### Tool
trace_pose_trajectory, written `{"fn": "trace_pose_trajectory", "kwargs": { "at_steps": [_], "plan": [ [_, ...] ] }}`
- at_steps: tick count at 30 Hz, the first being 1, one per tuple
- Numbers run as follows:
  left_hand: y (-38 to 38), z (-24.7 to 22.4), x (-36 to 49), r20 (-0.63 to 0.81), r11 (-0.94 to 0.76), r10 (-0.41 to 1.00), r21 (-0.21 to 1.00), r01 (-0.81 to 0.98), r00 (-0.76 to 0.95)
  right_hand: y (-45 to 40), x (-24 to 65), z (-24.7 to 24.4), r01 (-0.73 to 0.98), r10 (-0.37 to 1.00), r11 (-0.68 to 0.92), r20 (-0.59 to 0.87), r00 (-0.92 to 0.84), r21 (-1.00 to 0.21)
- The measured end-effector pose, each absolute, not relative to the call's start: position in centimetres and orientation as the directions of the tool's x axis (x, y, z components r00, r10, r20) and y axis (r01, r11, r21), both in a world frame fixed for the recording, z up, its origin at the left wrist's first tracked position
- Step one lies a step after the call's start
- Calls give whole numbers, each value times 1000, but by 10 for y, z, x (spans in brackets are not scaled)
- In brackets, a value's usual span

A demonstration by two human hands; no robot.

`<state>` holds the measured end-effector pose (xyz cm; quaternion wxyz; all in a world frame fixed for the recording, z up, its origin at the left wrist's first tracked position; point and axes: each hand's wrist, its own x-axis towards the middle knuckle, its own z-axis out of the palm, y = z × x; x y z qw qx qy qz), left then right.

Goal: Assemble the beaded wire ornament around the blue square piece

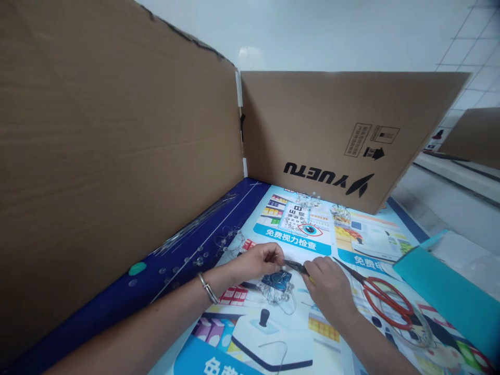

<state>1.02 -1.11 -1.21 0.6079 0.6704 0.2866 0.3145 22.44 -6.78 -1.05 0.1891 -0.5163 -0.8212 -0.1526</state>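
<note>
My left hand (263, 260) is pinched closed on the beaded wire, its thumb and index finger forming a loop. My right hand (328, 284) is wrapped round dark-tipped pliers (296, 266), whose jaws reach the left fingertips. Part of a yellowish handle shows under the right fingers. Just below the two hands, a tangle of thin wire with clear beads (279, 292) lies on the printed sheet. To the right of my right hand rest scissors (388, 302) with red-orange handles and dark blades, beside a coil of clear line (424, 333).
Tall cardboard panels (117, 135) stand at the left and the back (312, 125). Straight wires (191, 226), loose clear beads (200, 259) and a green piece (137, 269) lie on the blue strip. More beaded wire (308, 201) sits by the back panel. A teal box (449, 291) is at the right.
</note>
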Motion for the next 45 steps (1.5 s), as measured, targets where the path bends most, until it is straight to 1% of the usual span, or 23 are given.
{"fn": "trace_pose_trajectory", "kwargs": {
  "at_steps": [10,15,18,26,29,32,35,38,45],
  "plan": [
    [-13,-11,10,39,-22,774,999,-35,632,-69,225,-5,875,749,440,454,-482,204],
    [-14,-8,9,37,8,757,998,-65,653,-72,223,-4,853,720,440,458,-521,279],
    [-14,-9,9,36,20,757,997,-79,652,-73,223,-3,864,730,438,463,-503,248],
    [-13,-8,9,25,0,763,999,-39,646,-73,225,-5,890,763,448,481,-432,87],
    [-13,-9,9,39,-29,759,999,-27,649,-73,225,-7,894,782,446,475,-404,26],
    [-13,-8,9,51,-97,761,995,35,647,-73,225,-7,897,791,441,483,-376,-24],
    [-15,-3,9,77,-192,762,975,110,643,-73,225,-7,895,793,445,482,-372,-41],
    [-19,6,9,109,-273,767,947,168,633,-73,225,-6,892,784,451,490,-381,-28],
    [-24,26,7,188,-372,783,906,204,593,-73,226,-5,895,780,445,489,-391,6]
  ]
}}
